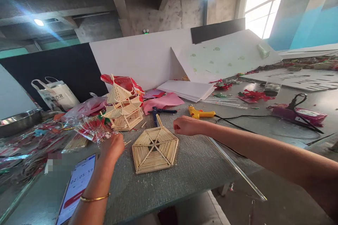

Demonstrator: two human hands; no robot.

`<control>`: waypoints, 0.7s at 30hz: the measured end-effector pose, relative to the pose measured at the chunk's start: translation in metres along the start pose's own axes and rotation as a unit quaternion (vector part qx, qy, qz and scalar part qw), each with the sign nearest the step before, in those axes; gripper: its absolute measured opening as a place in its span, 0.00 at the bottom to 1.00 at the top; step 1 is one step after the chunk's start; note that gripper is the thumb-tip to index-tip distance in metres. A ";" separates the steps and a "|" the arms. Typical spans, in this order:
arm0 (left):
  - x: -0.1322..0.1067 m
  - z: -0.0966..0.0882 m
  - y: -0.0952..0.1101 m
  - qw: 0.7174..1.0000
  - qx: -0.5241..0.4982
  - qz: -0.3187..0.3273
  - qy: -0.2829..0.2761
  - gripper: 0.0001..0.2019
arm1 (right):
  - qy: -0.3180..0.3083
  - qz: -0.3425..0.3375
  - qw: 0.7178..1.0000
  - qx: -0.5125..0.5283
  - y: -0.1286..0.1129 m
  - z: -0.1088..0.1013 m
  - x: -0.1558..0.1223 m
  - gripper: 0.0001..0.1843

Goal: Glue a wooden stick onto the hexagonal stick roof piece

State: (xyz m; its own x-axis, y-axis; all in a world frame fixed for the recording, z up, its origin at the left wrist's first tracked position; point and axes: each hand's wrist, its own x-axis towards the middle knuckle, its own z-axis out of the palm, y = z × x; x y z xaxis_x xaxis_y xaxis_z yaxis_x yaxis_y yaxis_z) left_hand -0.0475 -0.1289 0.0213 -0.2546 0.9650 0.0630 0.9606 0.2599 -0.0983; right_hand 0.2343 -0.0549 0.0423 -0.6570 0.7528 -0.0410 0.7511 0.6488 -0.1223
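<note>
A flat hexagon of thin wooden sticks (155,150) lies on the grey table (195,168) in front of me. My left hand (112,146) is just left of it, fingers curled at a crinkled clear packet of sticks (92,130); what the fingers grip is hidden. My right hand (185,125) hovers closed just above the hexagon's right corner, and whether it pinches anything is too small to see. Behind the hexagon stands a tiered stick pagoda (123,109).
A phone showing a timer (76,186) lies at the lower left. A yellow glue gun (200,113) with black cord, a blue clamp (158,112), pink paper (163,101), white foam boards (185,89), a purple power strip (298,114) and a tote bag (56,93) lie around.
</note>
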 end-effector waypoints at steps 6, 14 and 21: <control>0.006 0.009 -0.002 1.000 0.021 -0.012 -0.016 0.16 | 0.015 -0.036 0.999 0.002 -0.004 0.011 -0.003 0.13; -0.007 0.016 -0.002 1.000 0.011 -0.007 -0.006 0.14 | -0.014 0.001 0.999 0.047 -0.017 0.009 -0.003 0.14; -0.010 0.018 -0.005 1.000 -0.014 0.006 -0.014 0.13 | -0.059 0.026 0.984 0.165 -0.015 0.015 -0.003 0.15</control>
State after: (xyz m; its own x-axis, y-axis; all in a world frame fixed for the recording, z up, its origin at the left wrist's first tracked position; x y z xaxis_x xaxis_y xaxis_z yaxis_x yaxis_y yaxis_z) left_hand -0.0517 -0.1387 0.0034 -0.2451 0.9689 0.0347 0.9664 0.2470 -0.0706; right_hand 0.2241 -0.0687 0.0292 -0.6353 0.7536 -0.1690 0.7353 0.5233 -0.4307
